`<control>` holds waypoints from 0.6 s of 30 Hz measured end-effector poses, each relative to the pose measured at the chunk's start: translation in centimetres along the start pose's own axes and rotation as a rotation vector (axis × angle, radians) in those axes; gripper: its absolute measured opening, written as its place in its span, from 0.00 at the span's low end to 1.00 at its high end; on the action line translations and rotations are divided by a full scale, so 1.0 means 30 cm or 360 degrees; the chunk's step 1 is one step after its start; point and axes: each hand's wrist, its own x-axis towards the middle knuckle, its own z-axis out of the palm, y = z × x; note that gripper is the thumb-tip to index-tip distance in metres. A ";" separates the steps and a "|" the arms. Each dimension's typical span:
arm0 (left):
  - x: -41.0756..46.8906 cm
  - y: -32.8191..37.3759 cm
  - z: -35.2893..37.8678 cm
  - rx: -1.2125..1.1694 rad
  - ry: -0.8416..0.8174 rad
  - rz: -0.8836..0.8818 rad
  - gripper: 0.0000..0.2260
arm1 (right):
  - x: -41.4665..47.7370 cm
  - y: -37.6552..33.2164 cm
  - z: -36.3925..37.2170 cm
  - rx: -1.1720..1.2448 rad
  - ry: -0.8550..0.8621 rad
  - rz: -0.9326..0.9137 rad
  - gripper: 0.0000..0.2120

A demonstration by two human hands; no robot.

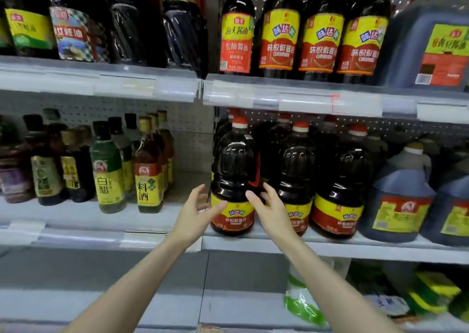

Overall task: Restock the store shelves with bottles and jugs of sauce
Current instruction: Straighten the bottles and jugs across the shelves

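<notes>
A dark sauce jug (232, 170) with a red cap and a yellow-red label stands at the left end of the middle shelf (253, 244), right section. My left hand (194, 213) is beside its lower left, fingers spread and relaxed, thumb close to the label. My right hand (269, 209) is at its lower right, fingers spread loosely, between this jug and a second like jug (294, 170). Neither hand grips anything. A third like jug (340, 180) stands further right.
Blue-grey jugs (398, 200) fill the shelf's right end. Small vinegar and cooking wine bottles (149, 170) stand in the left section, with a bare gap beside them. Tall sauce bottles (279, 30) line the upper shelf. Green packets (302, 299) lie on the lowest shelf.
</notes>
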 end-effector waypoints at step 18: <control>0.099 -0.197 0.069 -0.0264 -0.0253 0.0292 0.22 | 0.122 0.180 0.063 0.0215 -0.0186 -0.0142 0.28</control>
